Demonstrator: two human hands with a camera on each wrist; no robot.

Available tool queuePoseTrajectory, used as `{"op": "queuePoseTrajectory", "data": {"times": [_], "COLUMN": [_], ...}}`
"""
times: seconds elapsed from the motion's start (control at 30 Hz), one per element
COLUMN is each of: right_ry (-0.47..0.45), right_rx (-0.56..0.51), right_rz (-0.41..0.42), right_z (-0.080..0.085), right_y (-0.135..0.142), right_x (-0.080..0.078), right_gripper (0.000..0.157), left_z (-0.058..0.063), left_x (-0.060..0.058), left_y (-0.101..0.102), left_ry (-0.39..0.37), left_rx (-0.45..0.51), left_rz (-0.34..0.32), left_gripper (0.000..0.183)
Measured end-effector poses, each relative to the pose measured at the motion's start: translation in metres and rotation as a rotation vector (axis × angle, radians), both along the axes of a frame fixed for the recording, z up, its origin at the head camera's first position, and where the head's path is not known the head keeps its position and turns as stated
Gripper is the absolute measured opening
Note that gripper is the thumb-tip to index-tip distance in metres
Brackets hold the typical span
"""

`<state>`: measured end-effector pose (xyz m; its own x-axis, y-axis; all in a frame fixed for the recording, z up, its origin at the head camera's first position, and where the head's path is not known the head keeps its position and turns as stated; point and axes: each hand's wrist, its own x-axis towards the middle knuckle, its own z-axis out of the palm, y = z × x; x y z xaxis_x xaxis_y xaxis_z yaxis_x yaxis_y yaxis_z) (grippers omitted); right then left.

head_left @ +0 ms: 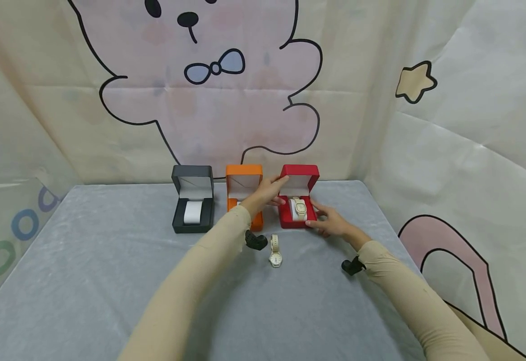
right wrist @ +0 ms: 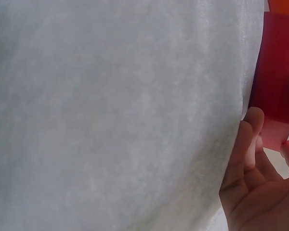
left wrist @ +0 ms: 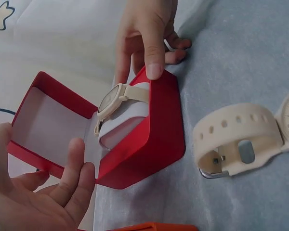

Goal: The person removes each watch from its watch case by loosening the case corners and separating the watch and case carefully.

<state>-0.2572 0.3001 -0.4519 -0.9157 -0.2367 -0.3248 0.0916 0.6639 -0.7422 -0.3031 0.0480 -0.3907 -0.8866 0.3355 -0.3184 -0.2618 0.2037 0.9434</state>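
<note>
A red watch box (head_left: 300,224) stands with its lid up at the right of a row of boxes. Inside it a cream watch (head_left: 301,209) is wrapped around a white cushion (left wrist: 127,127). My left hand (head_left: 268,191) reaches across to the lid (left wrist: 48,125) and pinches its edge between thumb and index finger, the other fingers extended. On the opposite side my right hand (head_left: 332,221) grips the base, thumb over the front rim. Nearer to me, a second cream watch (head_left: 275,259) lies buckled on the table.
An orange watch box (head_left: 243,173), partly covered by my left hand and forearm, stands left of the red one. Farther left is a dark grey open box (head_left: 192,228) holding a white cushion (head_left: 193,212). A printed curtain (head_left: 344,125) hangs behind the grey-blue tablecloth (head_left: 86,260).
</note>
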Motion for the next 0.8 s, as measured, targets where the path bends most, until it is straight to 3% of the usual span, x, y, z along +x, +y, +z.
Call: {"op": "queuePoseTrajectory", "data": {"times": [0.27, 0.43, 0.63, 0.8], "right_ry": [-0.003, 0.009, -0.022, -0.010], "right_rx": [-0.014, -0.017, 0.012, 0.011], "right_rz": [-0.008, 0.001, -0.015, -0.010], "right_z": [0.001, 0.002, -0.001, 0.002], "right_y": [0.000, -0.001, 0.000, -0.001], "right_x": [0.002, 0.004, 0.005, 0.003], "right_gripper": [0.089, 0.089, 0.091, 0.091], "left_z": [0.000, -0.006, -0.016, -0.019], "left_x": [0.002, 0.008, 0.018, 0.019], "left_y": [-0.003, -0.005, -0.003, 0.003], "left_ry": [-0.006, 0.023, 0.142, 0.292], "left_rx": [-0.040, -0.145, -0.265, -0.342], "left_rz": [-0.019, -0.065, -0.192, -0.236], "left_gripper": [0.072, 0.063, 0.056, 0.055]}}
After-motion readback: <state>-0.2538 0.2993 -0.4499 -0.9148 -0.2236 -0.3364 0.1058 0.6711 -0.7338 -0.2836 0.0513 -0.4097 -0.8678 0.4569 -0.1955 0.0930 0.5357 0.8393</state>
